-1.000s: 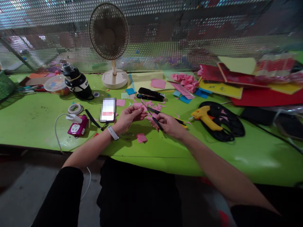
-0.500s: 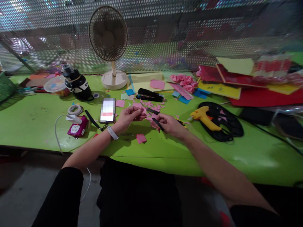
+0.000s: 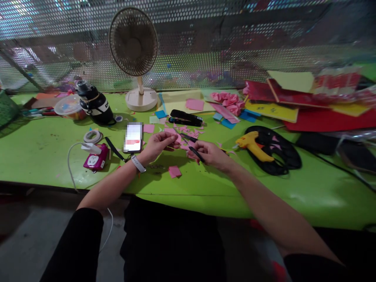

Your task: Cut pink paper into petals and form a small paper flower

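Note:
My right hand (image 3: 207,152) is closed on the black handles of a pair of scissors (image 3: 188,137), whose blades point up and left toward my other hand. My left hand (image 3: 161,144), with a pale watch band at the wrist, pinches a small piece of pink paper (image 3: 178,138) beside the blades. Whether the blades touch the paper I cannot tell. Pink paper scraps (image 3: 194,132) lie scattered behind both hands. Nearer to me rests a small pink paper square (image 3: 174,171). A black stapler (image 3: 185,118) lies just beyond the scraps.
Left of my hands are a phone (image 3: 133,137), a purple power adapter (image 3: 96,157) and a tape roll (image 3: 92,136). A black bottle (image 3: 95,103) and a fan (image 3: 141,98) stand behind. To the right lies a yellow glue gun (image 3: 255,146); folded pink paper flowers (image 3: 227,101) sit farther back.
Both hands stay almost in place. The pink paper at my left fingertips shows a little more, and the scissor blades have shifted slightly.

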`<state>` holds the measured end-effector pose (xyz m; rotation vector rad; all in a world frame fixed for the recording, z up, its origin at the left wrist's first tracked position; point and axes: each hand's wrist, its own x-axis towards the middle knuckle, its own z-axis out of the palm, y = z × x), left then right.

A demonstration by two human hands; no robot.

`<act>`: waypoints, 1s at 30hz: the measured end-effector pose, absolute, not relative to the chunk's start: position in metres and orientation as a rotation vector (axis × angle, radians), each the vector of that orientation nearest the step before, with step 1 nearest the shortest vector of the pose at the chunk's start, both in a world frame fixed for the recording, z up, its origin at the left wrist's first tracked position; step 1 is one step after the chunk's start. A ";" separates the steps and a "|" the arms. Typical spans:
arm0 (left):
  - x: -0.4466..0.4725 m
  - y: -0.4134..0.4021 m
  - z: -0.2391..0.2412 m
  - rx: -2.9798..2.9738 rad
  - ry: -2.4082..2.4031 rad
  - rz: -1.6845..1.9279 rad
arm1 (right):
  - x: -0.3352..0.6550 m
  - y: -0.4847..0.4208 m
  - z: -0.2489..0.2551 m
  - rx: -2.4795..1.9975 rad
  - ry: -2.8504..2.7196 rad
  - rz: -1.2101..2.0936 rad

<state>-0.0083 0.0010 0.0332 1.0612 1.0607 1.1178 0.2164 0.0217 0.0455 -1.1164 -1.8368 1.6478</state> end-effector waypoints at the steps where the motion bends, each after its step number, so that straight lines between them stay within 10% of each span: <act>1: -0.008 0.001 0.033 1.060 1.063 1.120 | 0.217 0.021 0.047 -1.123 -1.844 1.648; 30: -0.020 0.006 0.038 1.145 1.008 1.036 | 0.220 0.022 0.048 -1.143 -1.785 1.617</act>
